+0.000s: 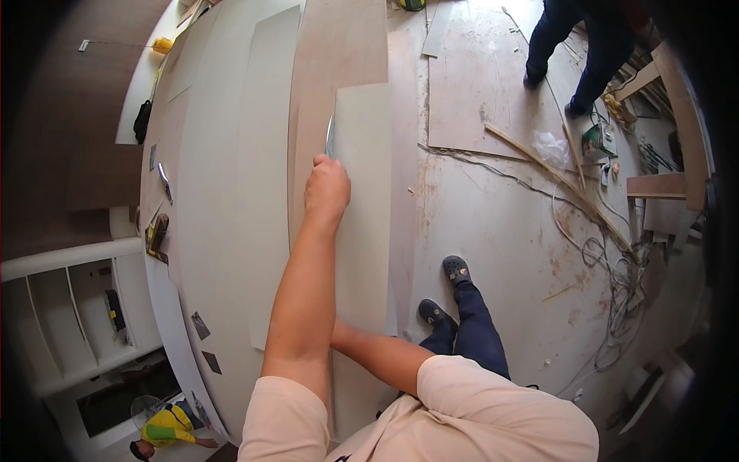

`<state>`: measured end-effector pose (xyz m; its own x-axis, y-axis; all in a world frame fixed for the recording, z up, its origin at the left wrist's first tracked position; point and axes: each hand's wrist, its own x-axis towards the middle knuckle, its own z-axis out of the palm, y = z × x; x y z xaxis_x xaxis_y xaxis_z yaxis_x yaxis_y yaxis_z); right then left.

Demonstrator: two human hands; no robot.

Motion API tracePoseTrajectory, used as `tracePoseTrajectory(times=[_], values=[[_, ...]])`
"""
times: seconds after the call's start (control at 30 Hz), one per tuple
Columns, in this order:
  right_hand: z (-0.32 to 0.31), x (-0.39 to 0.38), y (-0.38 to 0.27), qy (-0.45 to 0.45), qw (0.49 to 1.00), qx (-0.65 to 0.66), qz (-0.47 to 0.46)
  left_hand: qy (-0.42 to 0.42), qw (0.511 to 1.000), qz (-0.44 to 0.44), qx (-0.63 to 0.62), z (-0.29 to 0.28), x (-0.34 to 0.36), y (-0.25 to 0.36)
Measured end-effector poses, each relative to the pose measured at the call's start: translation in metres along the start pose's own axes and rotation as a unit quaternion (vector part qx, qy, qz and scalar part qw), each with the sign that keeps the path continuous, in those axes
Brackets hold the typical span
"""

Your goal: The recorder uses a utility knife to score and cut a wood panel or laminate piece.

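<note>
From here I have the left hand [328,187] curled into a fist around a slim metal tool [330,137], its fingers wrapped with no gap I can make out; the shiny end points away along the left edge of a pale panel [363,200], which lies flat over a brown board [339,46]. The right forearm [381,356] passes beneath the left one, hiding the right hand, so I cannot tell how its fingers stand. I judge the tool light, stiff and perhaps slick, best gripped well back from that end, which may be sharp. The panel looks thin and smooth, stiff yet long enough to flex; I would take it by both long edges, sparing its corners.
</note>
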<state>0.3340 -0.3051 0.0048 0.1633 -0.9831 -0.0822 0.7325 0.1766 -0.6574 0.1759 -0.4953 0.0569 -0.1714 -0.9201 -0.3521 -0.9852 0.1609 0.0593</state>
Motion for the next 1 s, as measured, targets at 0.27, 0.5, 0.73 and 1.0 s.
tracePoseTrajectory(times=[0.27, 0.5, 0.73, 1.0], values=[[-0.01, 0.003, 0.044, 0.025, 0.998, -0.041, -0.034, -0.019, 1.0, 0.005, -0.018, 0.017, -0.042, -0.031], [-0.009, 0.004, 0.034, 0.018, 0.995, 0.04, -0.094, 0.008, 0.999, 0.029, -0.032, 0.019, -0.042, -0.031], [0.062, -0.047, 0.024, -0.017, 0.995, -0.034, -0.093, -0.015, 0.999, 0.003, -0.035, 0.021, -0.034, -0.036], [0.07, -0.067, 0.016, -0.084, 0.974, -0.201, 0.055, -0.012, 0.998, 0.039, 0.053, 0.033, -0.016, -0.066]])
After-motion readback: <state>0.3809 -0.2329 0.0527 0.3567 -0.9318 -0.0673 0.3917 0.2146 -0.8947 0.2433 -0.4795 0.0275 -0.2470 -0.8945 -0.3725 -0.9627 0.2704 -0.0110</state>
